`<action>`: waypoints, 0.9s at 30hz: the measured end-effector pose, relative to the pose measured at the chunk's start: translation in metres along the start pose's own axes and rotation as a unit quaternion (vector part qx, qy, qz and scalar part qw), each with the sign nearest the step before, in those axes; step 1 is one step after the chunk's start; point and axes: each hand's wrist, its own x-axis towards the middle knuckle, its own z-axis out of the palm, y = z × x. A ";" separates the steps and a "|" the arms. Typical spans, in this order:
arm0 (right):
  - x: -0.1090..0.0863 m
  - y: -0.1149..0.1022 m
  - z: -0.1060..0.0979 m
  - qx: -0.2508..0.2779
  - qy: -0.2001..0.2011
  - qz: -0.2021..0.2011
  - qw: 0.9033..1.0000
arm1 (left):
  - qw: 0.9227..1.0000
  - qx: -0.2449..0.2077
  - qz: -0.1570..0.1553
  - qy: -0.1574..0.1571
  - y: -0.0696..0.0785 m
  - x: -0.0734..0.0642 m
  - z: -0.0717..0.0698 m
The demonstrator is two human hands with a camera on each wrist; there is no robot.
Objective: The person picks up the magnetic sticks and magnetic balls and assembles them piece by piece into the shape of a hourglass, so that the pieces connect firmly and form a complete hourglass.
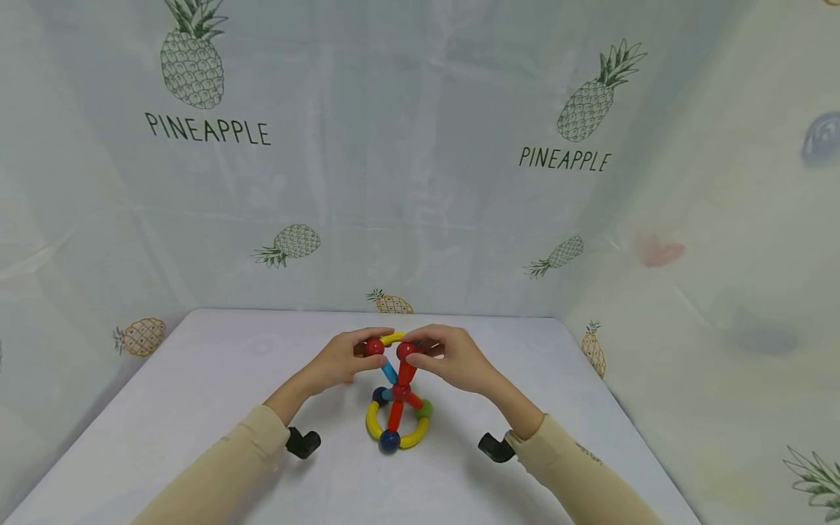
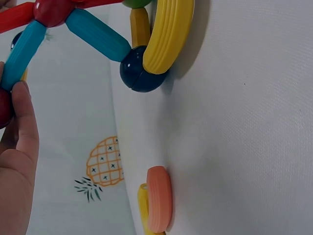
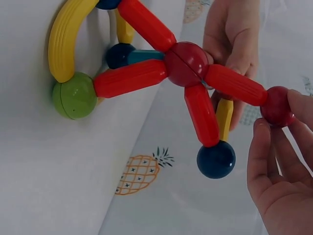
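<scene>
A model of magnetic rods and balls stands on the table, built up from a ring of yellow curved rods [image 1: 372, 421]. Around the ring sit a green ball [image 3: 75, 96] and dark blue balls [image 1: 389, 441]. Red rods [image 3: 131, 78] and light blue rods [image 2: 99, 35] meet at a central red ball [image 3: 186, 64]. My left hand [image 1: 341, 356] holds the upper left red ball [image 1: 375, 346], at the end of a light blue rod. My right hand [image 1: 457, 358] pinches another red ball [image 3: 277, 106] topping a red rod. Behind, a dark blue ball [image 3: 216, 159] ends a further upper rod.
A salmon curved rod [image 2: 159, 199] lies on the table beyond the model, with a yellow rod [image 2: 143, 204] beside it. The white table [image 1: 262, 379] meets a pineapple-printed curtain [image 1: 394, 182] at the back. Black wrist mounts [image 1: 303, 442] stick out below both sleeves.
</scene>
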 end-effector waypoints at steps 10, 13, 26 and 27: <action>0.001 -0.001 0.001 0.002 -0.003 -0.004 1.000 | 1.000 -0.002 -0.002 0.001 0.001 -0.001 -0.001; 0.000 0.000 0.001 0.004 -0.004 -0.002 1.000 | 1.000 -0.002 0.001 -0.002 0.000 -0.001 0.000; 0.000 0.001 -0.001 0.014 -0.008 -0.003 1.000 | 1.000 0.002 -0.004 -0.007 0.001 0.001 -0.001; 0.000 0.001 -0.002 0.015 -0.008 -0.005 1.000 | 1.000 0.002 -0.005 -0.007 0.001 0.001 -0.001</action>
